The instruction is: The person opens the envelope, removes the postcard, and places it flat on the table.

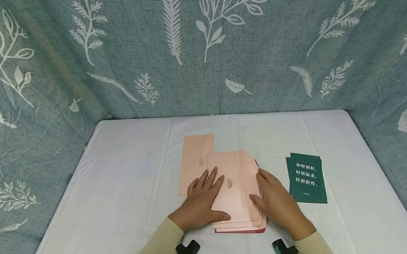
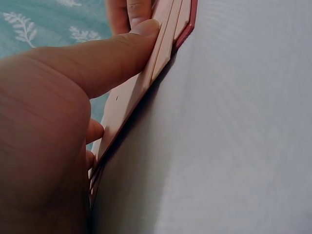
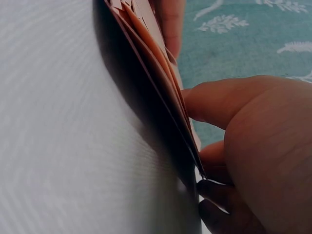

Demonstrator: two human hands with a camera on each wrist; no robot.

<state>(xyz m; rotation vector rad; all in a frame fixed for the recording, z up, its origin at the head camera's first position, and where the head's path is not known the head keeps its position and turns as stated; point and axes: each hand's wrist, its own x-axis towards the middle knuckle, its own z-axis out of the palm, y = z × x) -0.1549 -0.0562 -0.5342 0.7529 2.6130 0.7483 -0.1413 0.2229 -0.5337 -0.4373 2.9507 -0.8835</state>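
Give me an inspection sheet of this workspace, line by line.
Surface: white covering, lightly creased.
Job's things: stack of pink envelopes, edges uneven at the bottom, a dark red piece showing underneath; another pink envelope at the stack's left.
Clutter: overlapping green printed cards, apart from the stack, to its right.
Left hand: lies on the stack's left side, fingers extended.
Right hand: grips the stack's right edge, thumb on top.
Wrists: a black device at the left, another at the right.
Cables: nothing seen.
Surroundings: blue-green curtain with white leaf prints.
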